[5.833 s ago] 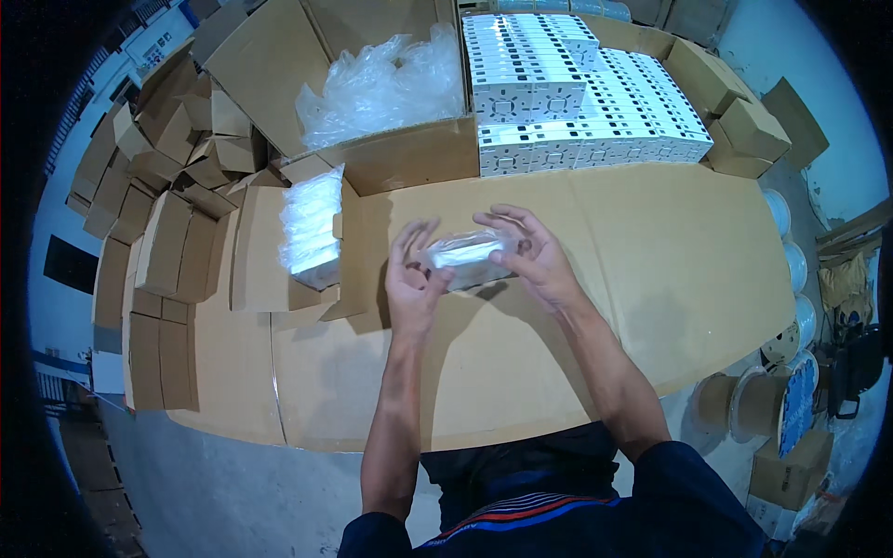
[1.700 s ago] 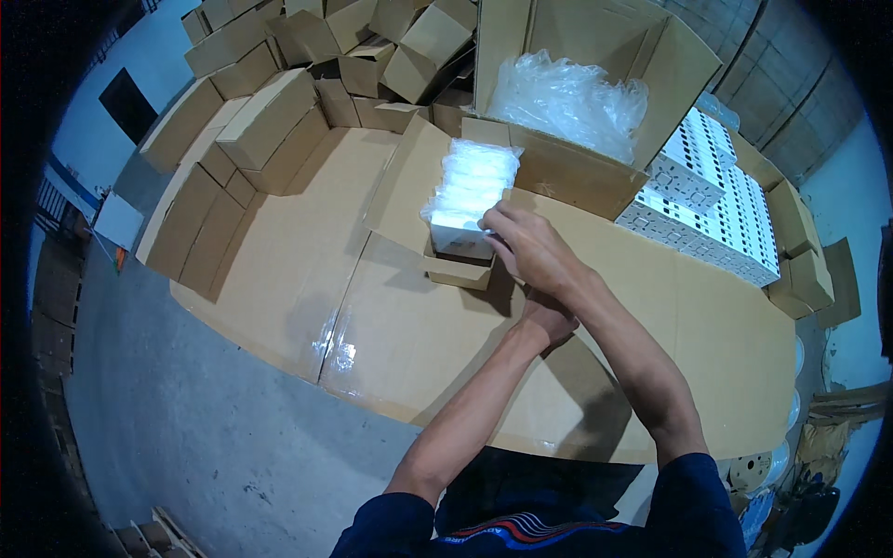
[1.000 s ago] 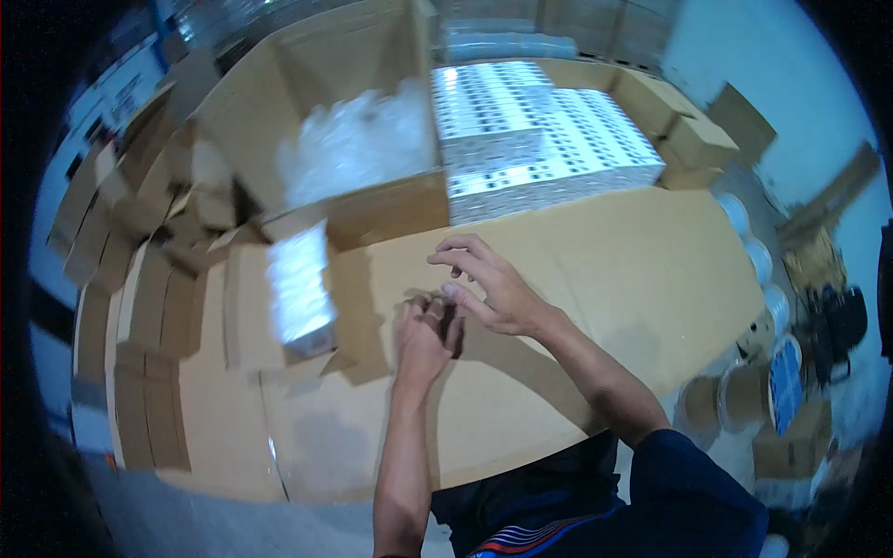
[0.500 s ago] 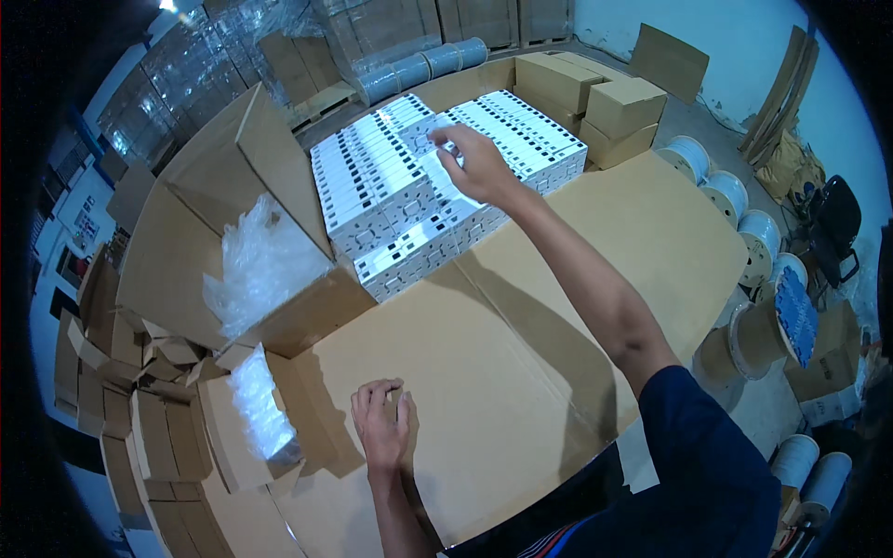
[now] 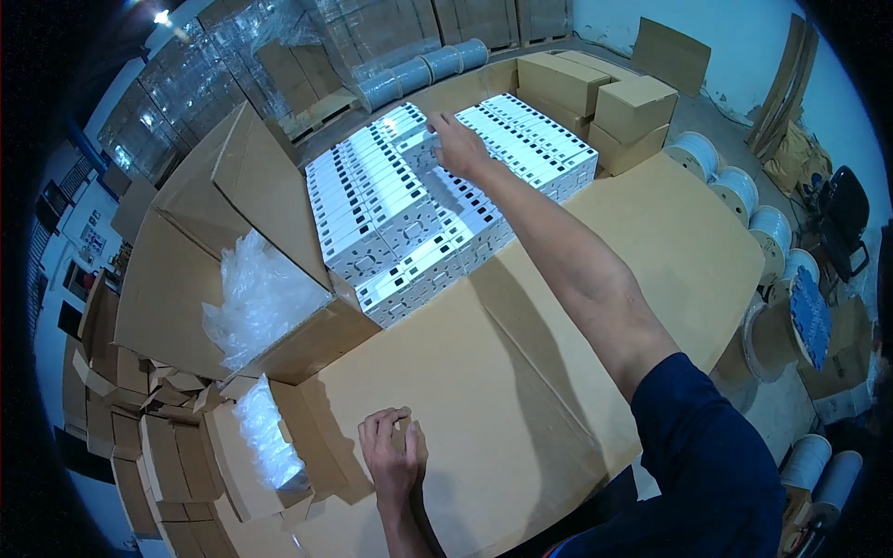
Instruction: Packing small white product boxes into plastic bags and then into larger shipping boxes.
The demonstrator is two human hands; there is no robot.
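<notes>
The right hand (image 5: 458,147) is stretched out to the far edge of the cardboard-covered table (image 5: 521,409), its fingers loosely curled over the top of the stack of white rectangular boxes (image 5: 409,200) piled there; the hand lies on one white box in the upper layer, near the middle of the stack, but whether the fingers have closed round it or only rest on it cannot be told from this angle. The boxes are laid in tight rows, several layers deep, each with small dark marks along its side, and the stack reaches from the far edge towards the table's centre. The left hand (image 5: 393,456) lies at the near edge of the table, palm down on the cardboard, with its fingers bent inwards into a loose half-fist and nothing visible in it. Just beside it, at the near left corner, a small open carton (image 5: 244,465) holds a clear plastic bag packet (image 5: 265,445) standing on its edge. Behind that, along the left edge, stands a large open carton (image 5: 195,279) with its flaps raised, filled with crumpled clear plastic bags (image 5: 260,298). Folded small cartons (image 5: 121,409) are stacked off the left edge. Beyond the far edge sit closed brown cartons (image 5: 595,93), and off the right edge lie several white cable spools (image 5: 735,181) on the floor.
</notes>
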